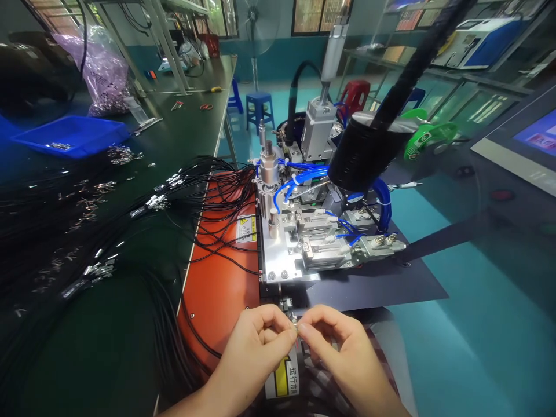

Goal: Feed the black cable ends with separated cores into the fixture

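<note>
Near the bottom centre, my left hand [260, 350] and my right hand [339, 347] meet fingertip to fingertip, thumb and forefinger of each pinched together. Between them is a small shiny piece [295, 325], mostly covered by the fingers; what it is I cannot make out. Both hands are just in front of a machine with a silver metal plate [278, 255], cylinders and blue tubes [308, 172]. Below the fingertips a yellow and white label [282, 379] shows on the machine.
Bundles of black cables [169, 324] with metal ends lie on the dark green table [191, 116] at left and across the orange-red surface [221, 278]. A blue tray [72, 136] is further back. A black cylinder [365, 153] hangs over the machine; a screen [538, 136] stands right.
</note>
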`<control>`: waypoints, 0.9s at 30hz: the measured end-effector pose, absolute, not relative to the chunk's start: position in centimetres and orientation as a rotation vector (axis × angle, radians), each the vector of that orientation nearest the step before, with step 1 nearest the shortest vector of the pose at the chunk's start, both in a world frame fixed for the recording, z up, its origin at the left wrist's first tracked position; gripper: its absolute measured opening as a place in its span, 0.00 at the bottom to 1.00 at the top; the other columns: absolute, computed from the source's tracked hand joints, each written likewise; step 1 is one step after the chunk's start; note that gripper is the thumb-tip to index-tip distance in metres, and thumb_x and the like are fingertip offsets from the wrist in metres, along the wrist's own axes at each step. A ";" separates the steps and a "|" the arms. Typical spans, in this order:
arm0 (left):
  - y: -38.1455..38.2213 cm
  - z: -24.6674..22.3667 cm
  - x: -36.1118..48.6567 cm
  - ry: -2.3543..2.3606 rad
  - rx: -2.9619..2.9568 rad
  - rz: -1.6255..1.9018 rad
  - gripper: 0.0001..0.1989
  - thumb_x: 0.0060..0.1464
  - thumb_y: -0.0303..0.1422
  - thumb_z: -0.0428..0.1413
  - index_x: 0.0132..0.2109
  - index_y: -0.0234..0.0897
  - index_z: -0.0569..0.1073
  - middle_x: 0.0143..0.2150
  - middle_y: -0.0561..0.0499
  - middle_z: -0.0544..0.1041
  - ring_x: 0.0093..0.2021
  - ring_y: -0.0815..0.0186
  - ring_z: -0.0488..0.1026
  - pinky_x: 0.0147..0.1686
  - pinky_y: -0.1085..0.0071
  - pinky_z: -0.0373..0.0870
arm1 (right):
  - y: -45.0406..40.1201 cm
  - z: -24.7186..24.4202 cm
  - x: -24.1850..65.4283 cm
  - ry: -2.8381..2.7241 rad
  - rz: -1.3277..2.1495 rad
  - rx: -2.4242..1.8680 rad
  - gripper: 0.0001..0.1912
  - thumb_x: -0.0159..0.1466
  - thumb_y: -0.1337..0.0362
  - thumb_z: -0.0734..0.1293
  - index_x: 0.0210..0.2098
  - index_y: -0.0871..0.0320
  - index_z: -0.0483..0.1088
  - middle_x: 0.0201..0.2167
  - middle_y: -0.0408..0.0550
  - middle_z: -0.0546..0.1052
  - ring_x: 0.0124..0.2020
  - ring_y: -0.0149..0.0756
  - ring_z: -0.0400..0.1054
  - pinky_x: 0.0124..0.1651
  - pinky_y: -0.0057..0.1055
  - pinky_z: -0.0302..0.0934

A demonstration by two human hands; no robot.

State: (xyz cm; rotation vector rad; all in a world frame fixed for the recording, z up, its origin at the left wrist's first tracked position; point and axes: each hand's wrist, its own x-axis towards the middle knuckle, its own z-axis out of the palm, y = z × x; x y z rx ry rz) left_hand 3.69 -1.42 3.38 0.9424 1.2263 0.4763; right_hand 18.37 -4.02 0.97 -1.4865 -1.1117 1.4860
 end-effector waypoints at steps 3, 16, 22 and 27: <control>-1.5 3.4 3.7 1.231 0.964 0.485 0.08 0.48 0.33 0.55 0.26 0.34 0.66 0.13 0.64 0.56 0.13 0.78 0.49 0.14 0.79 0.44 | -4.1 1.2 18.5 -1.259 1.398 -1.513 0.12 0.62 0.57 0.64 0.26 0.57 0.67 0.21 0.41 0.66 0.23 0.31 0.57 0.25 0.27 0.53; -0.7 3.0 2.0 1.287 1.836 0.506 0.09 0.59 0.26 0.47 0.36 0.36 0.73 0.33 0.50 0.70 0.34 0.66 0.69 0.33 0.73 0.65 | -2.4 -0.4 19.1 -1.189 1.542 -1.413 0.12 0.65 0.58 0.61 0.28 0.57 0.62 0.22 0.38 0.63 0.23 0.30 0.61 0.27 0.27 0.56; -0.1 1.5 0.9 1.165 2.257 0.344 0.13 0.61 0.25 0.43 0.46 0.35 0.71 0.32 0.49 0.70 0.31 0.65 0.68 0.31 0.70 0.68 | -1.5 -1.3 18.9 -1.170 1.588 -1.406 0.13 0.65 0.57 0.61 0.27 0.57 0.62 0.23 0.38 0.63 0.22 0.29 0.58 0.26 0.26 0.55; 0.5 0.5 0.0 1.062 2.584 0.265 0.14 0.59 0.23 0.43 0.49 0.33 0.68 0.35 0.46 0.71 0.31 0.62 0.70 0.30 0.66 0.70 | -1.2 -2.0 18.8 -1.165 1.558 -1.445 0.13 0.64 0.56 0.61 0.28 0.57 0.63 0.23 0.38 0.64 0.21 0.29 0.59 0.25 0.27 0.54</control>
